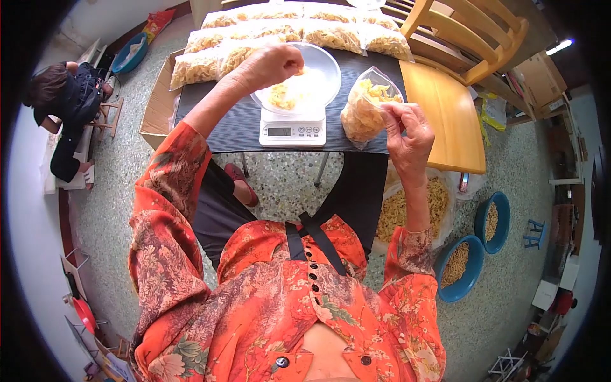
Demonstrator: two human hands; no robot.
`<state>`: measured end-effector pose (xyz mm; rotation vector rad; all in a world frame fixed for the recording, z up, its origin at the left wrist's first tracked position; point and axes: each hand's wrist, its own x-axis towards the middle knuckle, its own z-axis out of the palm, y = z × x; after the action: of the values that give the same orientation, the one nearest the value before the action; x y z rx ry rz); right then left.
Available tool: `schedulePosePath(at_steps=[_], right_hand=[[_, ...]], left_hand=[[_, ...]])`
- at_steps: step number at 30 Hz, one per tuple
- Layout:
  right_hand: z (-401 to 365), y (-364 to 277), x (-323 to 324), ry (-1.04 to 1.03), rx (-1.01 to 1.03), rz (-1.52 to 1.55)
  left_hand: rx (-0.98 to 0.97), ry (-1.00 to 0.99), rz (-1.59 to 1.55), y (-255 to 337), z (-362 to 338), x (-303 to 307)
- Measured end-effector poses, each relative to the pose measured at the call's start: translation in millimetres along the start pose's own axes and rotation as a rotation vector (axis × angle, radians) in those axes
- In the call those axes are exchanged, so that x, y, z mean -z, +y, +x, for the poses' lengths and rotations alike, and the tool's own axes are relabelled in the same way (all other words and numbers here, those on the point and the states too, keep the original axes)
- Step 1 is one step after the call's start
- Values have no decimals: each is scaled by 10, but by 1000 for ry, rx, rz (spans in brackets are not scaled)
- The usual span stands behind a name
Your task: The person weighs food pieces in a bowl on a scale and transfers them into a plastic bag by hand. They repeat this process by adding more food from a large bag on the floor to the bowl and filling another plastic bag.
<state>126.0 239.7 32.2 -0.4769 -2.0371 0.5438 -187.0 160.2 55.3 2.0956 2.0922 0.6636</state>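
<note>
My left hand point(270, 67) is closed above a clear plastic bowl point(326, 73); whatever its fingers hold is hidden. Inside the bowl lie some yellowish dried pieces point(280, 97). The bowl rests on a white kitchen scale point(293, 131), whose display is too small to read. To the right, a plastic bag point(364, 121) filled with the same dried pieces stands upright on the dark table point(223, 127), its mouth open. My right hand point(410, 137) pinches the bag's rim between thumb and fingers.
Several filled bags point(254, 32) line the table's far side. A wooden chair point(455, 121) stands right of the table. Below it are a big open sack point(417, 207) of dried pieces and two blue basins point(459, 268). Another person point(70, 95) sits at the left.
</note>
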Motion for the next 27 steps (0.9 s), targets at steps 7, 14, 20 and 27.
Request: schedulePosePath(at_steps=[7, 14, 20, 27], right_hand=[[15, -36, -24, -40, -15, 67], [26, 36, -46, -21, 99, 4], [11, 17, -86, -15, 99, 22], [-68, 46, -106, 37, 133, -1]], left_hand=[[482, 215, -1141, -239, -16, 112], [367, 175, -1679, 53, 64, 35], [112, -42, -1200, 864, 262, -38], [-309, 39, -194, 1141, 377, -276]])
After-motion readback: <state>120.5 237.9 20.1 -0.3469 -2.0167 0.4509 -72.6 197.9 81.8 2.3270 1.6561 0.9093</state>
